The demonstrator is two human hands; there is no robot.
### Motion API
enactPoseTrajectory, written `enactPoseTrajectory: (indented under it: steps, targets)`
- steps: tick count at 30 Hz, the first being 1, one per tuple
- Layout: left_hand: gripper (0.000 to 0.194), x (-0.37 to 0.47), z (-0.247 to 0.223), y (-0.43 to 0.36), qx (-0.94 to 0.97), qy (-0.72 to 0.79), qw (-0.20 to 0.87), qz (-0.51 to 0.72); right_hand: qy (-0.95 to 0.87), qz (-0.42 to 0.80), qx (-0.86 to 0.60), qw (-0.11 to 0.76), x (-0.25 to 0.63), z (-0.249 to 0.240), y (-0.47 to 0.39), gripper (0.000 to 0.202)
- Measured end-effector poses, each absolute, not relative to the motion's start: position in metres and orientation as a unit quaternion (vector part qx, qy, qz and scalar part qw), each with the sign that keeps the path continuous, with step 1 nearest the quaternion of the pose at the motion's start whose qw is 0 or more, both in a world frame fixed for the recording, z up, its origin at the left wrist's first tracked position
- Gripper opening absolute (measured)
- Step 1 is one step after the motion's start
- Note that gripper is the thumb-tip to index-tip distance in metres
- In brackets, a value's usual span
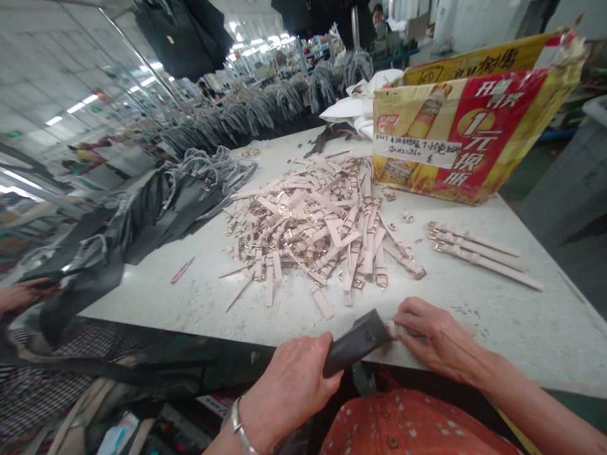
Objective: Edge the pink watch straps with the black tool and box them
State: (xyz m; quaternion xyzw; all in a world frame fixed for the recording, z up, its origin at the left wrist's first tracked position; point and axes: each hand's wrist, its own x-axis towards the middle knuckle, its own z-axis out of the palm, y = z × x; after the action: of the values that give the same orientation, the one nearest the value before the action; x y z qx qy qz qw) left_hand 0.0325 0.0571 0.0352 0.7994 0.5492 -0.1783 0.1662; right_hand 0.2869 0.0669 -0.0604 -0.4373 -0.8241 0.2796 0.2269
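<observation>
My left hand (301,370) is closed around a dark grey, flat-bodied handheld tool (358,341) at the near table edge; its exact kind does not show. Just right of it, my right hand (434,335) pinches a pale pink buckle strap (392,329), whose near end meets the tool's wide end. Part of that strap lies hidden under my fingers. Beyond both hands spreads a big heap of pale pink buckle straps (308,221). Several more straps (484,253) lie side by side to the right, their gold buckles pointing left.
A yellow and red cardboard box (427,145) stands at the table's back right. Dark grey pieces with looped handles (171,208) are piled along the left. A small pink-handled tool (183,270) lies on the white table (156,294). Another person's hand (28,294) is at far left.
</observation>
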Motion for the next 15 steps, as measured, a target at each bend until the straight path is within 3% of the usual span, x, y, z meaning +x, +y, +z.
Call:
enactPoseTrajectory:
  steps: [15]
  targets:
    - [0.019, 0.026, 0.026, 0.045, 0.756, 0.612, 0.170, -0.157, -0.816, 0.254, -0.452, 0.255, 0.288, -0.072, 0.065, 0.019]
